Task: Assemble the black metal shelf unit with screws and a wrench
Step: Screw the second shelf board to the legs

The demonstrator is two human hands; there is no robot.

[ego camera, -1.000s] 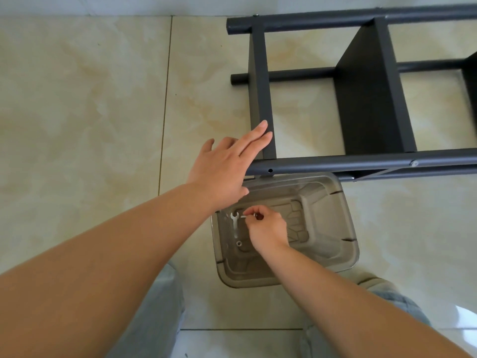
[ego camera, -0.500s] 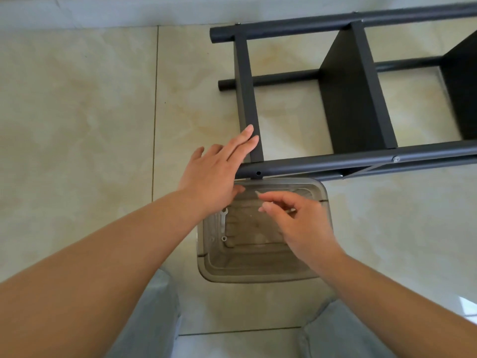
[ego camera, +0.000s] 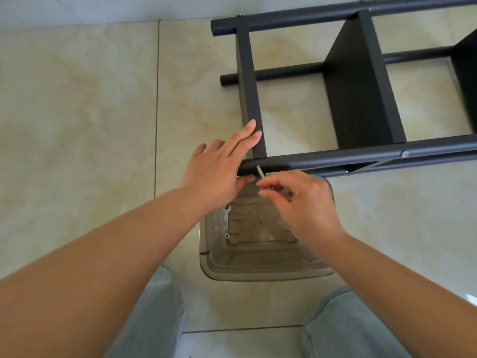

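Nearest the camera are two knees in pale blue jeans (ego camera: 154, 313), and just beyond them a clear grey plastic tub (ego camera: 260, 273) stands on the cream marble-patterned floor tiles (ego camera: 77, 125). Inside the tub, along its left wall, lies a small flat silver wrench (ego camera: 226, 215), with a small silver nut (ego camera: 227, 235) just beside its near end. Over the tub's far rim the right hand (ego camera: 302, 205) pinches a slim silver screw (ego camera: 260, 173) between thumb and forefinger, its tip touching the near tube of the black metal shelf frame (ego camera: 361, 99), which lies on its side on the floor just beyond the tub. The left hand (ego camera: 219, 169) rests flat, fingers straight, on the frame's end crossbar and near tube, above the tub's far left corner.
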